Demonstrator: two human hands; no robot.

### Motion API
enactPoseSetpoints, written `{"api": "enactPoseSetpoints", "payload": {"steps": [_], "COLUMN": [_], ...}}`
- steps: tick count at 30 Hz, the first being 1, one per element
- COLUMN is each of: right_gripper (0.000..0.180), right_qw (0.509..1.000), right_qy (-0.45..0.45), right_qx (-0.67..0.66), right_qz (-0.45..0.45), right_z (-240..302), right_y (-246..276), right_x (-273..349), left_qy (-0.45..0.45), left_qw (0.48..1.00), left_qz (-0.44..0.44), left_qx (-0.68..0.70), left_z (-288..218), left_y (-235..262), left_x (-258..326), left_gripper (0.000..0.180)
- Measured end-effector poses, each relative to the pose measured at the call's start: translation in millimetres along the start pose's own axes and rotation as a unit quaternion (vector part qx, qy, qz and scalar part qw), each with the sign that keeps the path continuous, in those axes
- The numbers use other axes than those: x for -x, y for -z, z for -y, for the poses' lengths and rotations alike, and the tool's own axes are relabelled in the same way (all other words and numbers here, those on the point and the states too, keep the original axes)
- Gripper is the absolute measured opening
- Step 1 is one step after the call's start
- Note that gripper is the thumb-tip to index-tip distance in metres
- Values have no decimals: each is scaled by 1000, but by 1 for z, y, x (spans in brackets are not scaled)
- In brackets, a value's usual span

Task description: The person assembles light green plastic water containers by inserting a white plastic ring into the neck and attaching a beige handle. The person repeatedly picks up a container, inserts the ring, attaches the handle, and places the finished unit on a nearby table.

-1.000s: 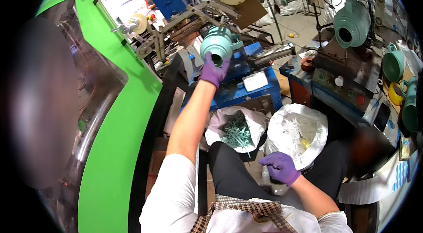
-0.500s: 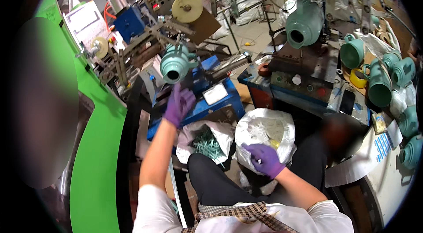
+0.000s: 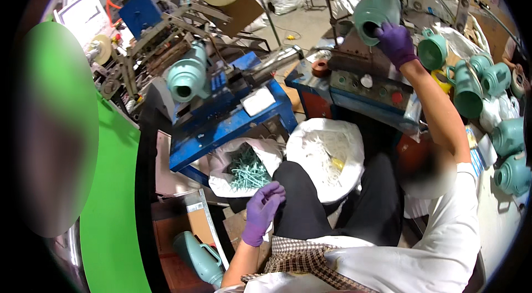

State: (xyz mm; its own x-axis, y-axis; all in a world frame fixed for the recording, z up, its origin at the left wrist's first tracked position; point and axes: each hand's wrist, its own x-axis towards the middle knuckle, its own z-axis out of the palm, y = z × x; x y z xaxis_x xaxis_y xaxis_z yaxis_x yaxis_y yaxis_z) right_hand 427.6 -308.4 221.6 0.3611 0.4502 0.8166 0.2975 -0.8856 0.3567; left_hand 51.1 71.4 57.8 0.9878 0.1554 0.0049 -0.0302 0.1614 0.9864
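My right hand (image 3: 396, 44), in a purple glove, reaches far forward with its fingers closed at the mouth of a green plastic thermos shell (image 3: 379, 9) mounted on the right-hand machine. My left hand (image 3: 262, 213), gloved the same, hovers beside my left thigh, its fingers curled together; nothing shows in them. A second green thermos shell (image 3: 187, 78) sits mouth toward me on the left-hand machine. Another thermos shell with a handle (image 3: 198, 257) lies low at my left.
Between the machines and my legs stand a white sack of green plastic scraps (image 3: 219, 186) and a white sack of pale scraps (image 3: 354, 143). Several green shells (image 3: 468, 96) crowd the right side. A green panel (image 3: 113, 199) borders my left. A control box (image 3: 363, 83) fronts the right machine.
My right hand has moved from above the pale-scrap sack up to the right machine's shell. My left hand has drawn back from the left machine's shell to my thigh. The view has shifted.
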Motion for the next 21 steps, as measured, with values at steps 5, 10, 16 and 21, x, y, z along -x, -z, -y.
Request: {"api": "enactPoseSetpoints", "payload": {"steps": [5, 10, 16, 21], "right_gripper": [10, 16, 60, 41], "right_qw": [971, 884, 724, 875], "right_qy": [113, 112, -148, -469], "right_qx": [-211, -454, -674, -120], "right_qz": [-8, -36, -3, 6], "right_z": [95, 154, 102, -32], "right_y": [156, 295, 285, 334], "right_x": [66, 112, 198, 414], "left_qy": [-441, -638, -196, -103], "left_qw": [801, 709, 903, 963], "left_qz": [40, 77, 262, 212], "left_qx": [-402, -291, -278, -128], "left_z": [-96, -131, -118, -68], "left_y": [-48, -153, -140, -71], "left_x": [-8, -14, -66, -160], "left_gripper": [67, 59, 27, 35]}}
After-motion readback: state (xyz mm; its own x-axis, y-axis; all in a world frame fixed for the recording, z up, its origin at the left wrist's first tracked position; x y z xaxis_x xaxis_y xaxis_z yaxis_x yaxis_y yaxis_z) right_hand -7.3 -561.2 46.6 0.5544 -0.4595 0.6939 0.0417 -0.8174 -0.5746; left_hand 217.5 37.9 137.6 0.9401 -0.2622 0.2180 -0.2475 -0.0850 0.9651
